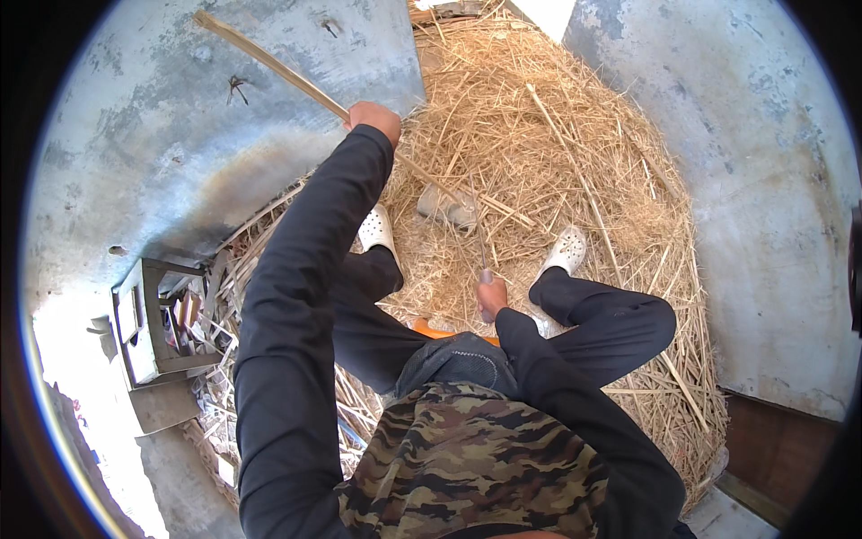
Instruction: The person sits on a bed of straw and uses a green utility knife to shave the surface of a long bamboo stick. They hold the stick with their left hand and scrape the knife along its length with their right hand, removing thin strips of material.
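My left hand (375,120), arm stretched forward, is closed around a long split bamboo stick (274,65). The stick slopes from the upper left down through my fist toward a grey-brown block (446,208) lying in the straw between my feet. Nearer to me, my right hand (491,296) grips the handle of a knife (486,275). Its thin, dark blade points away from me, just right of the block. The blade's tip is hard to make out against the straw.
Straw and split strips (557,117) cover the floor. Grey walls (754,180) stand on both sides. White clogs (377,229) are on my feet, and something orange (431,330) shows beneath me. A wooden frame (157,323) with clutter leans at the left.
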`<state>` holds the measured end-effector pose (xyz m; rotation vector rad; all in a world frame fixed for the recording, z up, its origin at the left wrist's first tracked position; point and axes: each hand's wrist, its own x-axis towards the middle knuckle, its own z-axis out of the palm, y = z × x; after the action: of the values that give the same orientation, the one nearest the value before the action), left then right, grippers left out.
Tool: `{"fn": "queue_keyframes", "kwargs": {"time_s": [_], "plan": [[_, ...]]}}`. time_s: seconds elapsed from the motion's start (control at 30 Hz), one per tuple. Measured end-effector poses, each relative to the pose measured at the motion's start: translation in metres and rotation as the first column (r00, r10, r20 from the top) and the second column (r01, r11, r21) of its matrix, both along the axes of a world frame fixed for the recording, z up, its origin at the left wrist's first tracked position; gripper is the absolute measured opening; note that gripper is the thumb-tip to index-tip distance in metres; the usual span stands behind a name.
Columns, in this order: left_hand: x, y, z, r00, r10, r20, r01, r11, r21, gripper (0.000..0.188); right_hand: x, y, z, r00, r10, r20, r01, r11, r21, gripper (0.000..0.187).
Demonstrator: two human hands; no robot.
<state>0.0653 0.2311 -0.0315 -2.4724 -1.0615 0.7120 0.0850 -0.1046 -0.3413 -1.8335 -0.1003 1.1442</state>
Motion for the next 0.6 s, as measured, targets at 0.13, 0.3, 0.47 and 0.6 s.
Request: {"fn": "queue_keyframes", "kwargs": {"time_s": [0.13,0.3,0.47,0.6], "plan": [[-0.001,0.007,-0.007,0.998,-0.008,0.061,0.006,0.999,0.032,0.019,0.005,0.013,-0.002,0.994,-0.075,0.081,0.056,0.974,0.218,0.014],[-0.005,-0.008,-0.009,0.972,-0.175,0.158,0.149,0.975,0.163,0.012,0.004,0.014,-0.001,0.997,-0.045,0.063,0.032,0.981,0.193,0.012],[-0.016,-0.013,-0.006,0.944,-0.295,0.150,0.268,0.947,0.176,0.015,0.005,0.012,-0.003,0.998,0.016,-0.065,-0.012,0.998,0.054,0.012],[-0.023,-0.010,-0.007,0.923,-0.329,0.202,0.293,0.938,0.185,0.007,0.003,0.019,0.006,1.000,-0.001,-0.007,0.002,0.989,0.150,0.013]]}}
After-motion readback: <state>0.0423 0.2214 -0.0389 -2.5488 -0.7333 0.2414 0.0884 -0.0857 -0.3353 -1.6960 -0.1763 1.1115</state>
